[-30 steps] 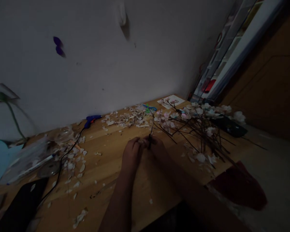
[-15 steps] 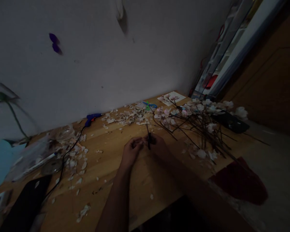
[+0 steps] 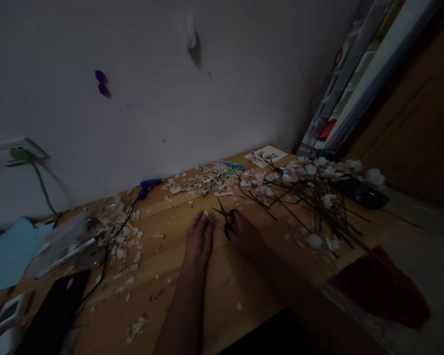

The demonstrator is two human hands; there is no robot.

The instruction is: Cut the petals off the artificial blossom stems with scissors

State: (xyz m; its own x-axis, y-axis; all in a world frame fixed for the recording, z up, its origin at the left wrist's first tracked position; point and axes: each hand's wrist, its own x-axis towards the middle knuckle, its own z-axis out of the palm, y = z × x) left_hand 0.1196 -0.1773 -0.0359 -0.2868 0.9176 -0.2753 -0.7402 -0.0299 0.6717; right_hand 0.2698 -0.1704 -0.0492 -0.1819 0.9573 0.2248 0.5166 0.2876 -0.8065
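Note:
My left hand [image 3: 199, 237] pinches a small whitish petal-like piece [image 3: 206, 214] between its fingertips, low over the wooden table. Just to its right, my right hand [image 3: 242, 235] has its fingers in the dark handles of a pair of scissors [image 3: 225, 215]. The blades stand spread apart and point up and to the left, a short gap away from the pinched piece. Beyond the hands lies a heap of pale scraps [image 3: 209, 182]. The view is dim, so fine detail of the piece is lost.
Flower branches [image 3: 311, 192] with pale blossoms cover the table's right side. A blue glue gun [image 3: 148, 187] lies by the wall, its black cord running left. Blue-handled scissors [image 3: 234, 166], a dark red cloth [image 3: 381, 288], a plastic bag [image 3: 59, 241] and a black flat object [image 3: 54, 315] lie about.
The hands have moved apart; before, they were close together with the scissors upright between them. Now the scissor blades are spread and tilt left. The whole view has shifted slightly.

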